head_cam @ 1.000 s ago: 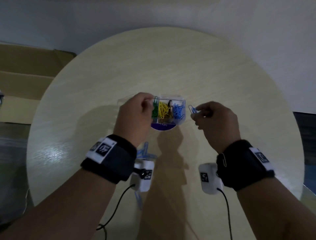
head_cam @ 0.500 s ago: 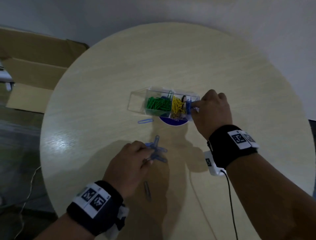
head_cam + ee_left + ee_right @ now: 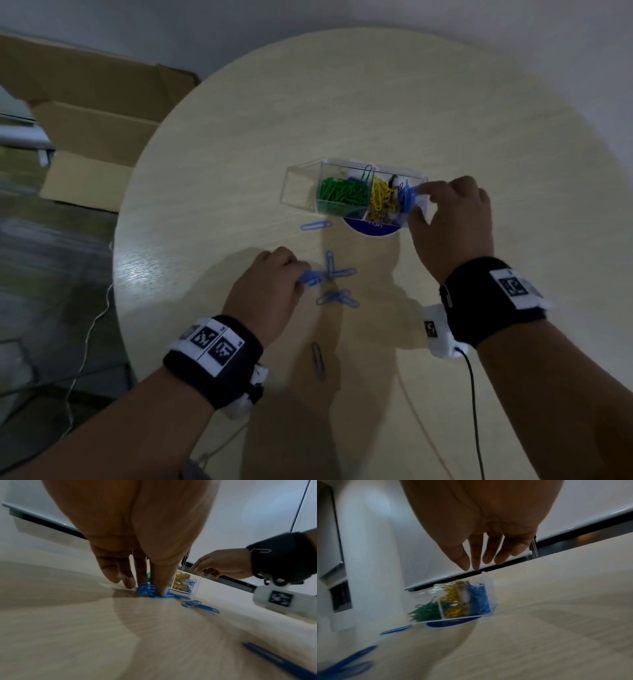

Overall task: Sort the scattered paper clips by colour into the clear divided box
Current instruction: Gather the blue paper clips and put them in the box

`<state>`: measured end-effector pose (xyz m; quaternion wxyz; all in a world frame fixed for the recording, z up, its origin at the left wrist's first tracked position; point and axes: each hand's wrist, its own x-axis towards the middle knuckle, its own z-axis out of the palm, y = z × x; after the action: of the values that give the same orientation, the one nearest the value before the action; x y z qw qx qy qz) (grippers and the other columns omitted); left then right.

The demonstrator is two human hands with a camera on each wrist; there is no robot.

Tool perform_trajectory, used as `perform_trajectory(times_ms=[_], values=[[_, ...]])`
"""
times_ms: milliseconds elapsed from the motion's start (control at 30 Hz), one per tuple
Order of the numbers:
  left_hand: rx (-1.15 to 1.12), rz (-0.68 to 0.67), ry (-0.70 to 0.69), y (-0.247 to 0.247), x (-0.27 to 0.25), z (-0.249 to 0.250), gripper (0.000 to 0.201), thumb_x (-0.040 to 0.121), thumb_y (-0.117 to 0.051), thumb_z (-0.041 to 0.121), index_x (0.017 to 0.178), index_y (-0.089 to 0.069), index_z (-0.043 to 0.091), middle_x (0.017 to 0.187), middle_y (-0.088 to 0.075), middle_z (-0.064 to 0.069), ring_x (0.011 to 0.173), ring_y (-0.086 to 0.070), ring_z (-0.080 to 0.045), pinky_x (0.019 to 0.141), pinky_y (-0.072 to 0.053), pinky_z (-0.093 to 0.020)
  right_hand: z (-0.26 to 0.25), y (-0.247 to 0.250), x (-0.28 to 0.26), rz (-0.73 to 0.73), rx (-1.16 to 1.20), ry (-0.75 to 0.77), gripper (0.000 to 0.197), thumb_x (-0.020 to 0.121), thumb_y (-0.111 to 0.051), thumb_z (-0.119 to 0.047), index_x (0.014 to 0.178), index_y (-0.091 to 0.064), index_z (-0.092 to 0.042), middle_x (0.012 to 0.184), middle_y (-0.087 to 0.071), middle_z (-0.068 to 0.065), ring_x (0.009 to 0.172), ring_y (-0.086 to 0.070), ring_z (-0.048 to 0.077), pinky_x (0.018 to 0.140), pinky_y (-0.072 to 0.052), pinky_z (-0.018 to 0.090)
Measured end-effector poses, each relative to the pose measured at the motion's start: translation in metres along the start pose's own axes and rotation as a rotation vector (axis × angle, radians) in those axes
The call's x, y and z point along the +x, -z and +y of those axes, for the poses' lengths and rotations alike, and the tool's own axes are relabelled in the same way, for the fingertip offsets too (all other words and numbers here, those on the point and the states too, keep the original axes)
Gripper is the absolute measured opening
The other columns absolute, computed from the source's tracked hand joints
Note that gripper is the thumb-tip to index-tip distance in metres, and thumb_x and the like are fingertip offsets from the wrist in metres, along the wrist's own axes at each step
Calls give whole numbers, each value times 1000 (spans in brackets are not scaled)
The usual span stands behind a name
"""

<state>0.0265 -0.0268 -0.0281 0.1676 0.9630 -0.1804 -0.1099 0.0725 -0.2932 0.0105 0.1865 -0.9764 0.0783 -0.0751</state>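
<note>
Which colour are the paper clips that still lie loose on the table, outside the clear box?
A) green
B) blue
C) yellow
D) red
B: the loose paper clips on the table are all blue, and the left hand gathers some of them; green and yellow ones lie only inside the clear box.
</note>
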Motion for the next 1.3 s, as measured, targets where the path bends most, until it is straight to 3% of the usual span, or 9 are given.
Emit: perform_trajectory(times_ms=[67, 233, 400, 633, 733, 1000, 1067, 1167, 1300], values=[[-27, -5, 7, 2, 2, -5, 27, 85, -66, 16, 112, -69, 20, 98, -58, -4, 87, -57, -29, 76, -50, -42, -13, -4, -25, -53, 72, 132, 24, 78, -64, -24, 101, -68, -16, 98, -59, 12, 93, -53, 34, 86, -40, 38], [-40, -1, 14, 8, -3, -15, 23, 86, -67, 22, 108, -70, 18, 96, -58, -5, 86, -59, -30, 75, -51, -40, -43, -36, -75, -524, -39, 329, 42, 71, -65, -35, 109, -65, -17, 105, -58, 9, 89, -51, 33, 83, -47, 39], [-11, -8, -8, 8, -10, -15, 19, 80, -70, 16, 99, -69, 18, 91, -58, -4, 81, -58, -32, 70, -51, -41, -46, -40, -81, -432, -35, 391, 10, 64, -67, -17, 74, -68, -18, 74, -59, 3, 67, -57, 27, 64, -48, 31], [76, -2, -35, 9, -13, -5, 11, 73, -70, 24, 77, -59, 25, 76, -55, 2, 78, -54, -27, 61, -48, -38, -36, -31, -95, -563, 25, 272, 5, 75, -58, -18, 81, -59, -19, 83, -61, 8, 79, -55, 34, 71, -41, 38], [82, 14, -16, 10, -9, 0, 8, 75, -68, 29, 79, -61, 27, 72, -60, 4, 75, -57, -25, 64, -46, -35, -27, -22, -101, -536, 119, 239, 5, 77, -59, -23, 82, -57, -23, 83, -61, 2, 80, -57, 29, 66, -38, 33], [-632, 170, 190, 35, 64, 71, 5, 85, -72, 24, 84, -68, 26, 76, -68, 12, 63, -66, -8, 69, -56, -32, 12, 25, -73, -190, 412, -138, 14, 75, -76, -21, 73, -63, -24, 62, -64, -11, 59, -56, -4, 53, -37, 8], [-675, 213, 152, 40, 91, 90, 3, 85, -72, 20, 85, -69, 20, 74, -69, 8, 63, -67, -11, 69, -58, -34, 21, 33, -62, -131, 466, -223, 14, 73, -78, -19, 73, -64, -22, 61, -66, -8, 55, -57, -1, 53, -39, 9], [-592, 222, 134, 40, 129, 108, 6, 85, -71, 22, 86, -70, 16, 77, -72, 4, 66, -69, -12, 69, -58, -34, 34, 40, -47, -79, 551, -309, 14, 73, -78, -19, 74, -65, -22, 63, -69, -4, 56, -62, 11, 60, -51, 29], [-356, 113, 107, 35, 153, 120, 23, 92, -62, 32, 100, -71, 13, 94, -73, -6, 85, -68, -24, 80, -55, -35, 42, 46, -34, -54, 605, -357, 12, 73, -77, -18, 73, -65, -22, 62, -70, -1, 59, -65, 20, 63, -57, 39]])
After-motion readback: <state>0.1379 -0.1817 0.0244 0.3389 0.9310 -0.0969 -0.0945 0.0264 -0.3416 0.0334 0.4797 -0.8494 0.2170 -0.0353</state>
